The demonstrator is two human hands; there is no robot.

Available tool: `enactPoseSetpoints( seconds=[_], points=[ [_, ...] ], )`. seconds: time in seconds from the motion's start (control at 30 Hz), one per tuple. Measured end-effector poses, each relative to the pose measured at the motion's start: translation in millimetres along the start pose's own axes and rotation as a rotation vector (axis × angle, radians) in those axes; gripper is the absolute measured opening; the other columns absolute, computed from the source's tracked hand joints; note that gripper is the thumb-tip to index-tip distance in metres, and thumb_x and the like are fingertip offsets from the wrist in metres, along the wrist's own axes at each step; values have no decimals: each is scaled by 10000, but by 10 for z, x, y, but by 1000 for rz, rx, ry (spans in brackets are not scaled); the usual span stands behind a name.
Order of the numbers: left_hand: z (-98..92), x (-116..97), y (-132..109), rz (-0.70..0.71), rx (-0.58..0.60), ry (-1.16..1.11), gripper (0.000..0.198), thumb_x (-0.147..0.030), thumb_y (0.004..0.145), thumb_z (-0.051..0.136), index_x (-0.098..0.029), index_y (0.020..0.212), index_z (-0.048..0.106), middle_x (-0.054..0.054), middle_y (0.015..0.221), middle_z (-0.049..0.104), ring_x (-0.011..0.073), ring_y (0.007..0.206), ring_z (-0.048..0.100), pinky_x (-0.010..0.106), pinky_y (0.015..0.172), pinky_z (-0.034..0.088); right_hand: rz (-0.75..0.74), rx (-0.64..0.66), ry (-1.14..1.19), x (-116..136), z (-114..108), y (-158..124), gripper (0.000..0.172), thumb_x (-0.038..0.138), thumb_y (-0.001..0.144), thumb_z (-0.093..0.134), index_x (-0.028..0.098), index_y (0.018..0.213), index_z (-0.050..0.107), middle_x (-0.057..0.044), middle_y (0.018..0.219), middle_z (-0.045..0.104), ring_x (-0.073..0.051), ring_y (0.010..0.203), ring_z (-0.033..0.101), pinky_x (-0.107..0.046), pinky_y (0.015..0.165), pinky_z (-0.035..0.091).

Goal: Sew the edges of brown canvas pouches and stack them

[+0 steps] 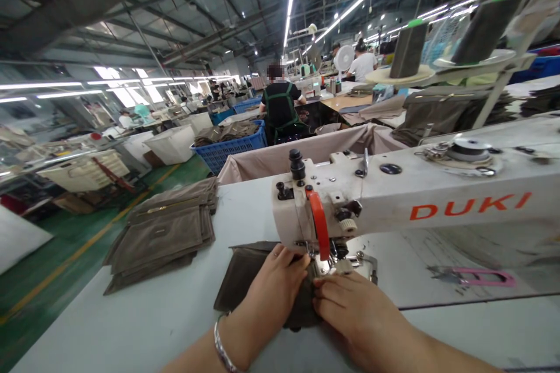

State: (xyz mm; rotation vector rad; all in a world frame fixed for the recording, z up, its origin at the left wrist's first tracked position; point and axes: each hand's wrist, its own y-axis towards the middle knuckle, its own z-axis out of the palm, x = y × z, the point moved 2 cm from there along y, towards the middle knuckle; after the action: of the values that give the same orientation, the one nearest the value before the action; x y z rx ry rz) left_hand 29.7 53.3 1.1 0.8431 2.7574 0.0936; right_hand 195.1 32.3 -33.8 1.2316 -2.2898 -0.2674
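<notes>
A dark grey fabric piece lies on the white table under the needle of a white sewing machine marked DUKI. My left hand, with a silver bracelet on its wrist, rests on the fabric, fingers curled down against it just left of the presser foot. My right hand presses the same piece from the right, fingers together, its fingertips close to the left hand's. The needle area sits right behind both hands, beside a red-orange guard.
A stack of grey fabric pieces lies at the table's left. Pink-handled snips rest under the machine arm. A beige cloth bin stands behind the table, with a blue crate and a person in a black shirt beyond it. Thread cones are at right.
</notes>
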Motion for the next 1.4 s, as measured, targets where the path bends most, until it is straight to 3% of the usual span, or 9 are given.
enactPoseSetpoints(
  seconds=[0.17,0.4,0.77,0.97,1.1,1.23,1.3,1.4],
  points=[
    [6,-61,-12,-15,-20,-17,328,-40,894,488,-195,1148,625,76,1207,627,249,1151,543,430,1052,418,-102,-154,-22,5,5,-43,218,126,945,438,185,984,645,-42,923,709,-171,929,647,-320,898,467],
    [42,-75,-58,22,-1,-65,317,-20,877,451,-182,1060,653,85,1136,666,244,1185,540,406,1043,416,-173,-267,-118,1,1,-33,352,103,1021,332,204,887,642,16,800,709,-127,845,670,-255,821,483],
    [24,-39,-40,23,-63,-195,277,-51,912,462,-184,1055,659,60,1111,695,216,1115,588,379,1006,447,-161,-244,-128,14,-28,-54,284,147,1026,392,200,947,660,8,884,728,-125,951,660,-245,852,493],
    [72,25,-67,18,-62,-233,286,-75,926,504,-230,1133,626,21,1192,660,203,1110,575,384,1010,453,-215,-404,-162,52,7,3,338,119,1029,383,193,854,663,32,764,712,-97,863,676,-209,859,479],
    [77,71,-81,48,-79,-237,278,-77,934,496,-224,1139,613,23,1176,659,196,1121,566,389,1034,441,-180,-356,-119,32,-16,11,281,158,1023,401,199,941,667,24,847,730,-108,928,671,-208,866,475],
    [43,62,-148,57,-17,-171,345,-191,930,575,-214,1273,546,37,1297,593,231,1224,496,442,1118,376,-149,-101,-30,-64,-414,-60,247,120,905,454,244,1007,640,16,943,719,-168,966,656,-307,910,495],
    [23,37,-189,66,-23,-105,419,-260,911,624,-181,1309,518,69,1342,556,267,1274,446,460,1121,373,17,68,-53,-183,-633,-131,319,61,787,473,252,994,625,-28,1030,687,-217,1017,631,-348,862,522],
    [-15,-22,-218,168,-58,-88,218,-279,956,562,-174,1140,615,57,1215,636,226,1185,529,400,1069,434,221,186,-47,-388,-706,-217,379,25,718,499,245,1015,580,-58,1086,636,-236,1013,618,-350,797,541]
  ],
)
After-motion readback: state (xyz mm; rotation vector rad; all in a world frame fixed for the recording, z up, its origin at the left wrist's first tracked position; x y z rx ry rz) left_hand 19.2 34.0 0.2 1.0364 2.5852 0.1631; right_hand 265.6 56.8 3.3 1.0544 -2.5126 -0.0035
